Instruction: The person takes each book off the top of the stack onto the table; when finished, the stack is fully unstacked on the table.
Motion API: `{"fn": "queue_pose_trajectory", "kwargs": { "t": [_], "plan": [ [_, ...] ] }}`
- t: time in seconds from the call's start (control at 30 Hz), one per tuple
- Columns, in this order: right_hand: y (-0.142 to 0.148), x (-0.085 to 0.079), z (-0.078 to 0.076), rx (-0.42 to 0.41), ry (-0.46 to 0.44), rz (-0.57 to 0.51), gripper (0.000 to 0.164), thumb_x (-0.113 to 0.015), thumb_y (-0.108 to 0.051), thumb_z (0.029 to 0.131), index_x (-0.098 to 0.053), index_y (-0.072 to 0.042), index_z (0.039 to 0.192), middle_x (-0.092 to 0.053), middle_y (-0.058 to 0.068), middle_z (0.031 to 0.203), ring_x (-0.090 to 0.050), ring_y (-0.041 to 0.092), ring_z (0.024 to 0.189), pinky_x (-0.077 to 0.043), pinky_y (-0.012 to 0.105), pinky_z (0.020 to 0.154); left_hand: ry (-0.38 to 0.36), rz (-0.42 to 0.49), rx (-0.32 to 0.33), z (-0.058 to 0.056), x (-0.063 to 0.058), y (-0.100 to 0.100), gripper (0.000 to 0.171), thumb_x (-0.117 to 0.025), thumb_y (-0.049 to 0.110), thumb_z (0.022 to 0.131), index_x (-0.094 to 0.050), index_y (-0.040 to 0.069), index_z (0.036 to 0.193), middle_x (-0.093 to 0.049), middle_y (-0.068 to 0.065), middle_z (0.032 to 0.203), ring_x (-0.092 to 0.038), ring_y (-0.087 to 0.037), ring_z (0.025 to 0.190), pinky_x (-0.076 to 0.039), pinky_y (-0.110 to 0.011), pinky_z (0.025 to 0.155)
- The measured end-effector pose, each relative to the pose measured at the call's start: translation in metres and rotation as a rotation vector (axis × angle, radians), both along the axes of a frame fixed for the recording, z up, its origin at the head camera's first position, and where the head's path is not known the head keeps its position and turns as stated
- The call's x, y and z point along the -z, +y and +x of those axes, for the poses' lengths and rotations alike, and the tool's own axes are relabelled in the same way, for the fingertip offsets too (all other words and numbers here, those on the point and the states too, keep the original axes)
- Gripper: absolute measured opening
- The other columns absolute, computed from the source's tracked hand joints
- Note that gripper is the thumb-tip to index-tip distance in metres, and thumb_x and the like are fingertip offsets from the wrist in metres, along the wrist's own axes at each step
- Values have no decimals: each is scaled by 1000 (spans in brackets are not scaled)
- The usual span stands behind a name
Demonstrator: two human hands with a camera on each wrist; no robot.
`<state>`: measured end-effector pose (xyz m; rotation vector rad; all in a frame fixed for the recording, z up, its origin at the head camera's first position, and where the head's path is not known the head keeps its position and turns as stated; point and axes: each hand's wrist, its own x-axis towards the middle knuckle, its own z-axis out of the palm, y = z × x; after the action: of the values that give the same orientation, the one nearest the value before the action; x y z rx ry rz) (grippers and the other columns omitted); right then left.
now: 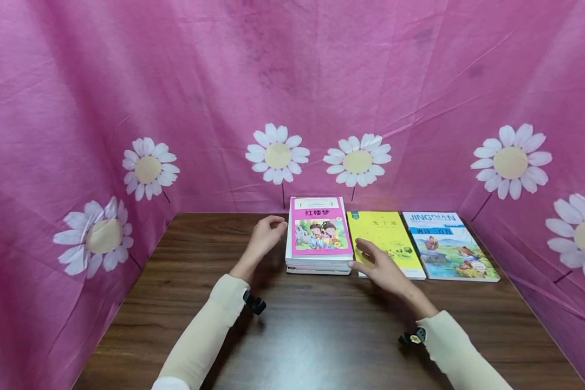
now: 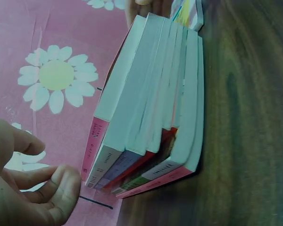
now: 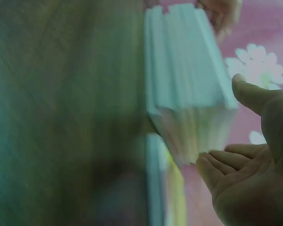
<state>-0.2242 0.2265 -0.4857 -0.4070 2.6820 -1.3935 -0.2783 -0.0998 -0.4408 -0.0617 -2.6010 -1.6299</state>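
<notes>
Dark wood (image 1: pixel 292 330) bears stacked books (image 1: pixel 319 230) between a bent left hand (image 1: pixel 266 236) and straighter right hand (image 1: pixel 384 270), both empty.

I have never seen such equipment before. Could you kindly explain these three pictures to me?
There is no robot here: a person works with a bare left hand and a bare right hand. The wide picture comes from a camera on the head, looking forward and down; the other two come from a camera on each wrist, so they look turned sideways.

On the dark brown wooden table lies a stack of paperback books with a pink cover on top. To its right lie a flat yellow book and a flat white book with a blue-green picture on its cover.

Neither hand seems to grip anything: the left is beside the stack's left side, the right near its right side, over the yellow book. Whether either touches the stack, I cannot tell.
</notes>
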Motion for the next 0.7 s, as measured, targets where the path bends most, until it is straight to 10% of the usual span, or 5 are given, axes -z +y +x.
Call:
{"fn": "queue_pose_trajectory", "kwargs": {
  "t": [0.23,0.7],
  "plan": [
    [-20,20,1,50,-66,-52,96,-76,-37,100,-21,3,168,-26,32,171,-31,48,157,-31,56,128,-63,-142,6,-16,-2,9,43,-66,26,102,-69,-5,132,-73,-23,129,-69,-35,119,-57,-48,103],
    [-34,34,-5,39,-49,-140,96,-77,-32,100,-18,-5,171,-22,27,175,-21,45,162,-25,59,129,-115,-168,28,-30,15,24,55,-80,44,92,-72,-6,112,-62,-21,120,-60,-27,101,-57,-42,97]
  ]
}}
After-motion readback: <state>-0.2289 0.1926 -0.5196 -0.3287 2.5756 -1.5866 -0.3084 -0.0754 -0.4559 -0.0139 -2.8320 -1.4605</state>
